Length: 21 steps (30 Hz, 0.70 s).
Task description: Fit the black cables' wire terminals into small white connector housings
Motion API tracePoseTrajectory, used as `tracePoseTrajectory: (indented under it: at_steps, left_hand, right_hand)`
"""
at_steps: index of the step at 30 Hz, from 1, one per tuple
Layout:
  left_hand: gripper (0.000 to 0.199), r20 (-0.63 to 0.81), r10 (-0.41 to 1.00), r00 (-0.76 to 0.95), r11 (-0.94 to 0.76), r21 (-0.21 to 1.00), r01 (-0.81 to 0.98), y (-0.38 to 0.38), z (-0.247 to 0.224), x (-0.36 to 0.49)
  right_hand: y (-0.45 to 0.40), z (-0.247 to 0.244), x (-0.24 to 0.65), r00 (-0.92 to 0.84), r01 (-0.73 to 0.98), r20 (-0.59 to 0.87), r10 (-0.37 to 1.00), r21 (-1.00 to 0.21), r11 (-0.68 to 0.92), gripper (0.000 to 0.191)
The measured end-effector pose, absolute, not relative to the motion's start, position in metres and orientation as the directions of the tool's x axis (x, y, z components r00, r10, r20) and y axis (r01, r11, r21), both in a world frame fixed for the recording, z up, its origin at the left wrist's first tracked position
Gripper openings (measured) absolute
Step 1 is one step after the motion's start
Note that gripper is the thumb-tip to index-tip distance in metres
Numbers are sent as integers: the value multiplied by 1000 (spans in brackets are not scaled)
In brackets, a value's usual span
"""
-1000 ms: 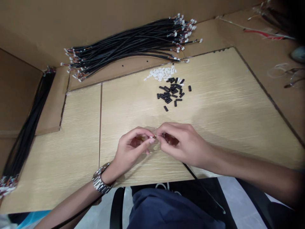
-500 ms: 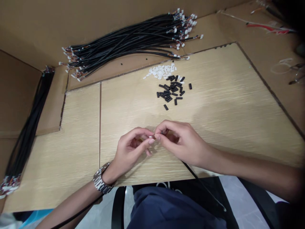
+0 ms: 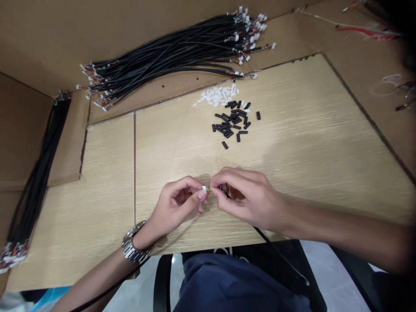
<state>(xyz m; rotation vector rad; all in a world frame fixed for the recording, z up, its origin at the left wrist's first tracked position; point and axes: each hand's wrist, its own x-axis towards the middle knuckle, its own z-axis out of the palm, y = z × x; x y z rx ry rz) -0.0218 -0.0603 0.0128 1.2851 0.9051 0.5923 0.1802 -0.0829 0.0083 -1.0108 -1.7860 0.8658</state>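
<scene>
Between thumb and forefinger, my left hand (image 3: 182,197) pinches a small white connector (image 3: 204,188). Thin coloured wires (image 3: 209,190) run from it into the fingertips of my right hand (image 3: 243,193), which is closed on the wired end of a black cable (image 3: 261,234). That cable passes under my right palm and hangs over the table's front edge. Both hands are just above the wooden tabletop (image 3: 175,147), their fingertips a short gap apart. My right fingers hide part of the wires.
Past my hands lie a heap of black sleeve pieces (image 3: 238,115) and a pile of white connector housings (image 3: 216,95). A big bundle of black cables (image 3: 169,52) lies along the back cardboard. Another cable bundle (image 3: 42,173) lies at the left.
My fingertips have parted slightly, and more of the white connector and its wires shows between them. The right hand has shifted a little lower in view.
</scene>
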Motion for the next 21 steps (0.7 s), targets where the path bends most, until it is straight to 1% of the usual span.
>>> tracePoseTrajectory:
  at_steps: [3, 6, 10, 12, 16, 21]
  left_hand:
    - [11, -314, 764, 564, 324, 942, 85, -56, 18, -24]
    - [12, -350, 732, 585, 400, 915, 46, -53, 20, -25]
    - [11, -354, 718, 599, 446, 895, -6, -52, 17, -28]
    - [10, -352, 715, 605, 468, 883, -40, -52, 15, -30]
    - [7, -359, 701, 616, 512, 855, -84, -52, 14, -30]
    - [8, -375, 694, 615, 536, 839, -94, -52, 16, -29]
  right_hand:
    - [-83, 7, 181, -305, 296, 406, 861, -820, 491, 8]
    - [-83, 6, 180, -321, 347, 460, 827, -756, 555, 10]
    - [-84, 5, 181, -382, 466, 529, 757, -598, 653, 12]
    - [-85, 5, 183, -408, 499, 554, 726, -530, 686, 12]
    - [-86, 6, 185, -431, 514, 554, 713, -499, 698, 12]
    - [-87, 6, 185, -449, 529, 562, 694, -458, 714, 12]
